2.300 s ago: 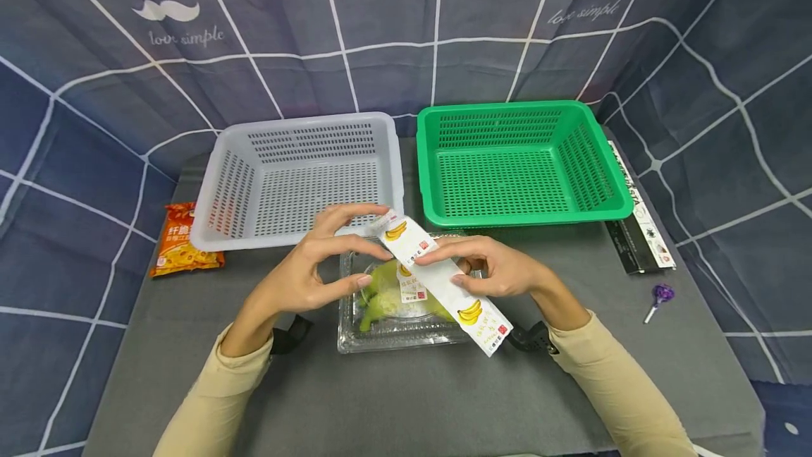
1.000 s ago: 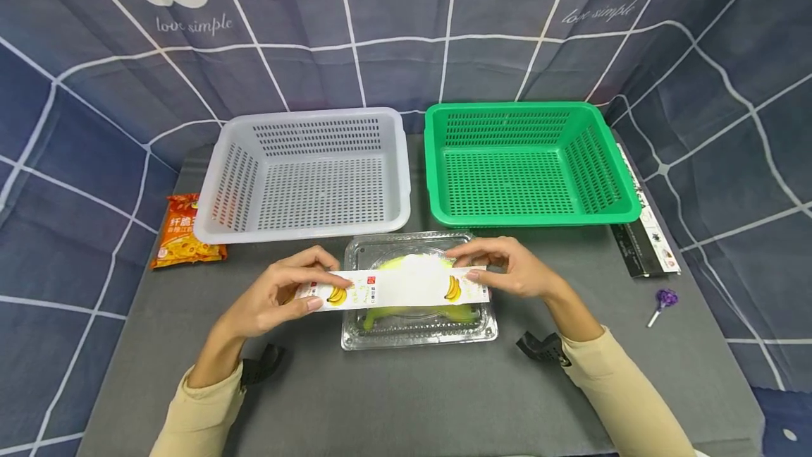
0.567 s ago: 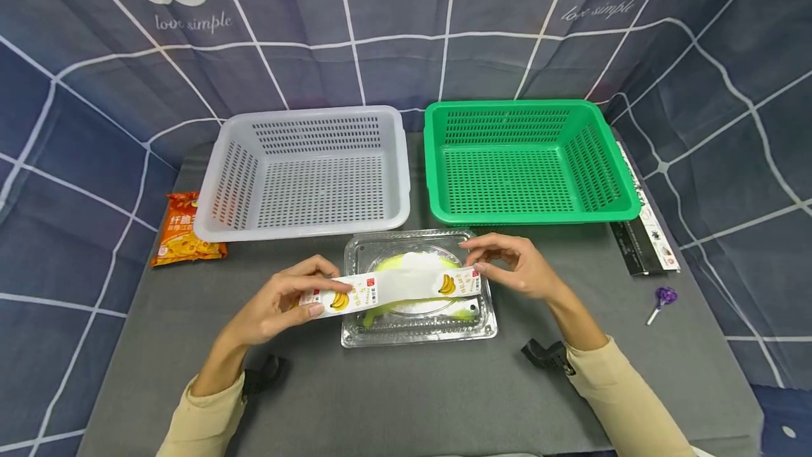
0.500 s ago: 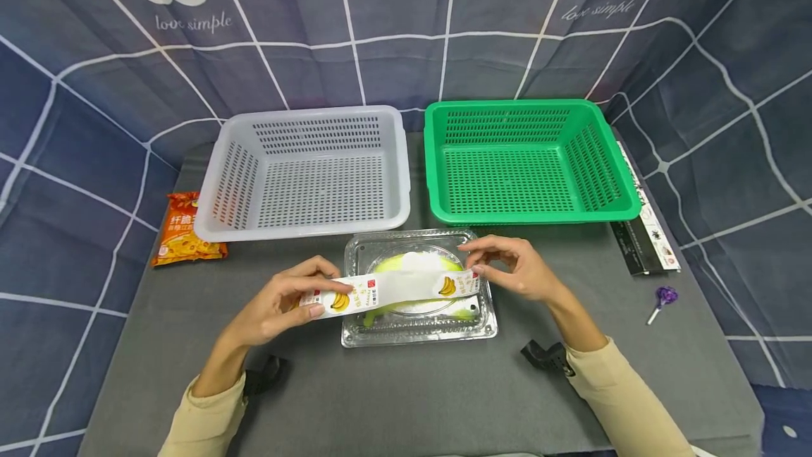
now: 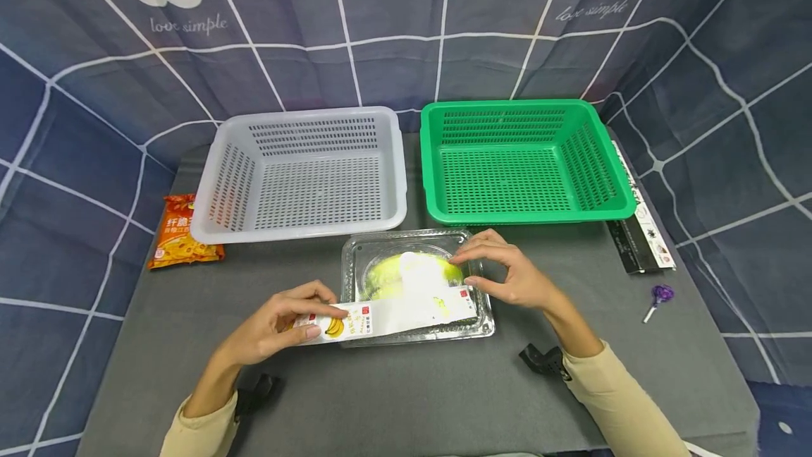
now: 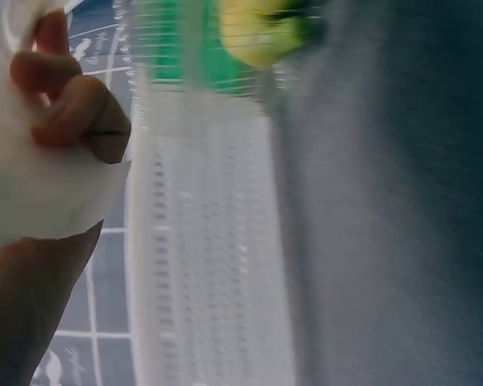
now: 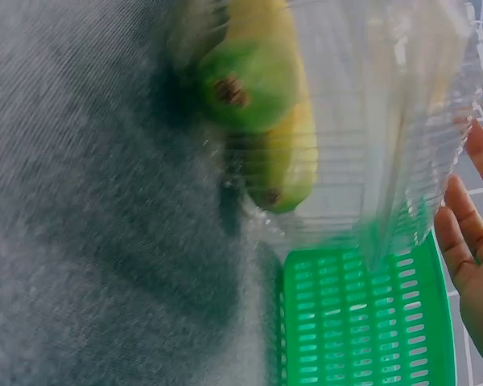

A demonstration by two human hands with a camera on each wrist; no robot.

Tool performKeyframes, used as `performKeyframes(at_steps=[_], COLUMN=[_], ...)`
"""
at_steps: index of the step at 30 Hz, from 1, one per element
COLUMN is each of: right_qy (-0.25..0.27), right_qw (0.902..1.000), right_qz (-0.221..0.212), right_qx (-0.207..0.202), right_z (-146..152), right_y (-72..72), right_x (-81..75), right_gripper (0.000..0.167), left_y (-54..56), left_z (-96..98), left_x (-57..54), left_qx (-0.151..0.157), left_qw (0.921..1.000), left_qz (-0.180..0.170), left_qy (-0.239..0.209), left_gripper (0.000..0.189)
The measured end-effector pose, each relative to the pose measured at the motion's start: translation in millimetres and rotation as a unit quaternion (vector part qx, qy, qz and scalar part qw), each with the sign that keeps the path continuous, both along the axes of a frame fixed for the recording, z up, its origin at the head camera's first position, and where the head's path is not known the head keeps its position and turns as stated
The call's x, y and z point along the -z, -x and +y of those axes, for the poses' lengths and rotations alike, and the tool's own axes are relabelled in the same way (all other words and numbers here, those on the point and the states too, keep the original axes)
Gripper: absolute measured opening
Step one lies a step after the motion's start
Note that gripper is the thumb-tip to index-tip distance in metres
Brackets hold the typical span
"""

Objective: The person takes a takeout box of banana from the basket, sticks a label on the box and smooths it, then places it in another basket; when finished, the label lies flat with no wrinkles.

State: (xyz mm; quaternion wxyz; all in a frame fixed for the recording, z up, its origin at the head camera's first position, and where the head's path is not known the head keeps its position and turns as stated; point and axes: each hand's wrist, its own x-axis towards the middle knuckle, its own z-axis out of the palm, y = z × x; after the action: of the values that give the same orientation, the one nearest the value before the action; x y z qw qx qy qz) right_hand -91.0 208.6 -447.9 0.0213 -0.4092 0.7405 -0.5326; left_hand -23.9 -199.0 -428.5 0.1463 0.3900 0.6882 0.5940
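Note:
My left hand [image 5: 275, 323] pinches the left end of a white strip of labels [image 5: 406, 312] printed with bananas, between thumb and fingers. The strip stretches rightward across the front of a clear plastic clamshell box [image 5: 444, 333]. Inside the box lie yellow-green fruit [image 5: 383, 275] that look like bananas, washed out by glare in the head view and plainer in the right wrist view. Over the box's right side is my right hand [image 5: 507, 277], its thumb and forefinger spread apart close to the strip's right end. Its fingers [image 7: 467, 229] show beside the lid's edge in the right wrist view.
Behind the box stand a white basket [image 5: 201, 221] and a green basket [image 5: 526, 218]. An orange snack bag [image 5: 184, 238] lies at the left, a black-and-white box [image 5: 641, 245] at the right, with a purple lollipop [image 5: 662, 293] nearer. Checked curtains surround the grey table [image 5: 393, 400].
The strip, slanted at first, was turned level across the box, then lowered toward its front edge. My left hand moved down with it. My right thumb and forefinger have parted from its right end.

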Motion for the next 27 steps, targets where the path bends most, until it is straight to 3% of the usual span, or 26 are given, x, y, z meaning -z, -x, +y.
performKeyframes(at_steps=[4, 9, 16, 19, 22, 27], right_qy=[-0.046, -0.067, -0.085, -0.082, -0.083, -0.088], right_qw=[0.9987, 0.9972, 0.9954, 0.9956, 0.9953, 0.9947], right_qz=[0.019, 0.032, 0.043, 0.045, 0.049, 0.053], right_qx=[-0.003, -0.011, -0.009, -0.009, -0.009, -0.007], right_z=[1.0, 4.3, 7.0, 6.8, 5.7, 4.3], right_y=[-1.8, -2.4, -2.3, -1.7, -1.0, -0.3], right_x=[4.2, 12.8, 24.4, 25.7, 26.2, 27.3], right_gripper=[0.047, 0.056, 0.067, 0.069, 0.069, 0.066], left_y=[-16.9, -32.5, -39.6, -40.5, -42.5, -45.6], left_z=[-14.0, -30.2, -44.3, -47.6, -49.2, -48.7], left_x=[9.7, 19.1, 29.6, 31.5, 30.7, 26.9], left_qx=[0.012, 0.018, -0.006, -0.017, -0.033, -0.072], left_qw=[0.9991, 0.9972, 0.9962, 0.9938, 0.9846, 0.9579], left_qz=[-0.038, -0.067, -0.074, -0.078, -0.092, -0.081], left_qy=[0.012, 0.027, 0.047, 0.077, 0.145, 0.266], left_gripper=[0.043, 0.043, 0.042, 0.040, 0.035, 0.032])
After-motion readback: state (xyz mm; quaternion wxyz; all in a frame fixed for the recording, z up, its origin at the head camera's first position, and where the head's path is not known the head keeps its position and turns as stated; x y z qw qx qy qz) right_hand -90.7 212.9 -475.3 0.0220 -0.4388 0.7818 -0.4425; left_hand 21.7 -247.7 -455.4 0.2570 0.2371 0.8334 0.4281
